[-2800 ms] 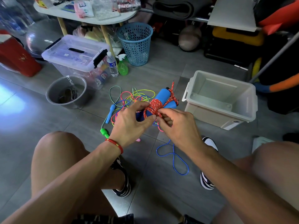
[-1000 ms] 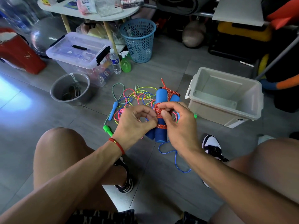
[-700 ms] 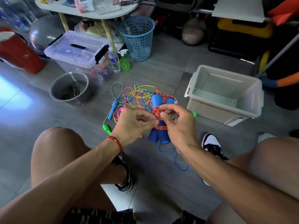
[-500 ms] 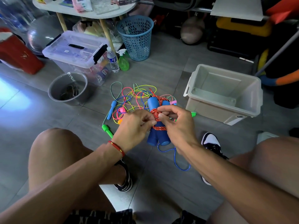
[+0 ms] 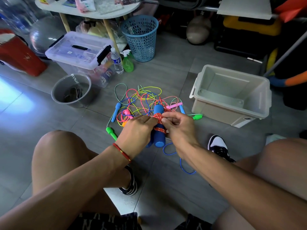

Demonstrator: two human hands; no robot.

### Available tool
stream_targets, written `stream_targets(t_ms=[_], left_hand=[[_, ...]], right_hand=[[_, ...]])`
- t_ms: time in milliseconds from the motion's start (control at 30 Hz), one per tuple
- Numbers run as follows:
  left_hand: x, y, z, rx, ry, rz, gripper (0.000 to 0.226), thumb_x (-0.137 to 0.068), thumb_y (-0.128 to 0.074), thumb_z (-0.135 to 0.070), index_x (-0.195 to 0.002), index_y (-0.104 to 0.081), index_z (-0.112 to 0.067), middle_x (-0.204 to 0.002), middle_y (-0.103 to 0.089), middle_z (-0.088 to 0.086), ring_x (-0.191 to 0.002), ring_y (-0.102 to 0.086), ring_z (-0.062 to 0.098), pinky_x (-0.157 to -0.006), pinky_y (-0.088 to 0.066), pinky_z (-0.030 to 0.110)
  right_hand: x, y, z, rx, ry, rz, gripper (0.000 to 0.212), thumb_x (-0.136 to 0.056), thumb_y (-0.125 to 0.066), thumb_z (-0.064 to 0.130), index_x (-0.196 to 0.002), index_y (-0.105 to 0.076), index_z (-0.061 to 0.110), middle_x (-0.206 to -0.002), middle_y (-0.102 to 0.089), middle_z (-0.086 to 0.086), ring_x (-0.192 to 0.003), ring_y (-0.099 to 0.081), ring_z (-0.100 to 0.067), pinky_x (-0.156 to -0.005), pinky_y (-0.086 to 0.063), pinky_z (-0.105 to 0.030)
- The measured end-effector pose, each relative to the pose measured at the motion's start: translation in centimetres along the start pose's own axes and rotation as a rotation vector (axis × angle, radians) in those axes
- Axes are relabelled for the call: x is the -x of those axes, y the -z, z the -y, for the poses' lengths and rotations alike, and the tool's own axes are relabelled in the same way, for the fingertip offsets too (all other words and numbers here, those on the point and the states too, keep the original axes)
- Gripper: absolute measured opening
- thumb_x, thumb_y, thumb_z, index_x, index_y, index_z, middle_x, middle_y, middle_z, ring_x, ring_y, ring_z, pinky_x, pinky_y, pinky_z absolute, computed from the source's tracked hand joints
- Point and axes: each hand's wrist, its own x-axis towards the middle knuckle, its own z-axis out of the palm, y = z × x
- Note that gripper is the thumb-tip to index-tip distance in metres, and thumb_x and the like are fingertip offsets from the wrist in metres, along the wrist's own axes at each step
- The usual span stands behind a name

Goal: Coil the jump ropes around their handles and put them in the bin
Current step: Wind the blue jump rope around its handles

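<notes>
Two blue foam handles (image 5: 159,138) stand upright side by side above the floor, bound by a red patterned rope (image 5: 158,116). My left hand (image 5: 136,130) grips the handles from the left, fingertips on the red coil. On the right, my right hand (image 5: 179,127) pinches the red rope against the handles. A tangle of loose jump ropes (image 5: 142,100) in pink, yellow, blue and green lies on the floor behind. The beige bin (image 5: 264,97) stands open to the right, nothing inside it.
A grey bucket (image 5: 56,95) sits at the left, a lidded clear box (image 5: 78,52) and a blue mesh basket (image 5: 140,37) behind it. A water bottle (image 5: 117,61) and green spray bottle (image 5: 127,63) stand between. My knees and shoes frame the floor in front.
The handle bundle has turned from tilted to upright and dropped slightly lower. Both hands stay on it, working the red rope tighter round the handles.
</notes>
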Motion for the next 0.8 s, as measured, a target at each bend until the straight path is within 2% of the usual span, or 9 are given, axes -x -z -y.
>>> stream_targets(t_ms=[133, 300, 400, 467, 533, 600, 667, 733, 800], left_hand=[[0.2, 0.0, 0.2, -0.104, 0.016, -0.003, 0.028, -0.079, -0.045, -0.007, -0.093, -0.069, -0.006, -0.075, -0.063, 0.009, -0.064, -0.063, 0.034, -0.049, -0.054, 0.039], [0.4, 0.7, 0.0, -0.186, 0.073, -0.009, 0.026, -0.071, -0.073, 0.001, -0.095, -0.068, -0.008, -0.079, -0.062, 0.006, -0.069, -0.063, 0.031, -0.044, -0.045, 0.034], [0.3, 0.6, 0.2, -0.153, 0.102, -0.048, 0.018, -0.079, -0.075, -0.004, -0.093, -0.063, -0.006, -0.081, -0.062, 0.007, -0.069, -0.062, 0.031, -0.045, -0.042, 0.032], [0.4, 0.4, 0.7, -0.074, 0.106, 0.002, 0.037, -0.073, -0.085, -0.009, -0.097, -0.056, -0.008, -0.083, -0.060, 0.006, -0.069, -0.060, 0.030, -0.049, -0.045, 0.031], [0.4, 0.2, 1.5, -0.008, 0.105, 0.085, 0.058, -0.063, -0.091, -0.011, -0.101, -0.047, -0.012, -0.085, -0.057, 0.006, -0.069, -0.057, 0.029, -0.055, -0.052, 0.036], [0.3, 0.3, 1.8, 0.007, 0.119, 0.121, 0.060, -0.064, -0.090, -0.009, -0.101, -0.044, -0.013, -0.085, -0.054, 0.005, -0.069, -0.054, 0.029, -0.058, -0.052, 0.041], [0.2, 0.5, 1.8, -0.005, 0.091, 0.118, 0.045, -0.072, -0.082, -0.005, -0.100, -0.048, -0.009, -0.087, -0.054, 0.008, -0.071, -0.053, 0.031, -0.062, -0.052, 0.043], [0.2, 0.8, 1.6, -0.006, 0.063, 0.120, 0.019, -0.081, -0.063, -0.003, -0.099, -0.054, -0.003, -0.088, -0.056, 0.011, -0.072, -0.054, 0.033, -0.065, -0.051, 0.042], [0.3, 0.8, 1.4, 0.011, 0.065, 0.094, 0.015, -0.082, -0.051, -0.005, -0.096, -0.057, -0.001, -0.087, -0.057, 0.012, -0.070, -0.053, 0.032, -0.067, -0.044, 0.034]], right_hand=[[0.1, -0.5, 0.4, -0.023, -0.002, 0.020, 0.021, -0.091, -0.067, -0.003, -0.096, -0.072, 0.016, -0.097, -0.072, -0.019, -0.085, -0.070, -0.029, -0.082, -0.061, -0.050], [0.1, -0.7, 1.3, -0.072, -0.029, 0.051, 0.016, -0.091, -0.068, -0.003, -0.098, -0.068, 0.011, -0.087, -0.068, -0.010, -0.076, -0.065, -0.018, -0.060, -0.060, -0.028], [-0.1, -0.6, 1.3, -0.025, 0.000, 0.074, 0.014, -0.091, -0.069, -0.001, -0.099, -0.069, 0.011, -0.085, -0.069, -0.006, -0.077, -0.067, -0.017, -0.069, -0.063, -0.037], [-0.2, -0.4, 1.3, 0.082, 0.102, 0.088, 0.014, -0.090, -0.070, 0.000, -0.096, -0.071, 0.013, -0.083, -0.070, -0.001, -0.078, -0.066, -0.012, -0.073, -0.063, -0.036], [-0.2, -0.2, 1.5, 0.224, 0.257, 0.120, 0.016, -0.088, -0.070, -0.001, -0.095, -0.072, 0.014, -0.080, -0.068, 0.007, -0.075, -0.062, -0.002, -0.074, -0.059, -0.027], [-0.1, 0.0, 2.1, 0.358, 0.369, 0.166, 0.018, -0.087, -0.069, -0.002, -0.094, -0.074, 0.014, -0.079, -0.068, 0.010, -0.073, -0.061, 0.000, -0.071, -0.051, -0.014], [-0.4, 0.3, 2.4, 0.422, 0.375, 0.213, 0.018, -0.084, -0.071, -0.003, -0.090, -0.074, 0.013, -0.076, -0.068, 0.011, -0.068, -0.059, 0.002, -0.067, -0.046, -0.010], [-0.9, 0.5, 2.7, 0.437, 0.334, 0.249, 0.017, -0.082, -0.074, -0.002, -0.085, -0.076, 0.014, -0.073, -0.069, 0.012, -0.065, -0.058, 0.002, -0.067, -0.051, -0.017], [-1.1, 0.6, 2.8, 0.437, 0.326, 0.263, 0.016, -0.081, -0.076, 0.002, -0.082, -0.078, 0.018, -0.073, -0.071, 0.012, -0.065, -0.060, 0.001, -0.070, -0.054, -0.022]])
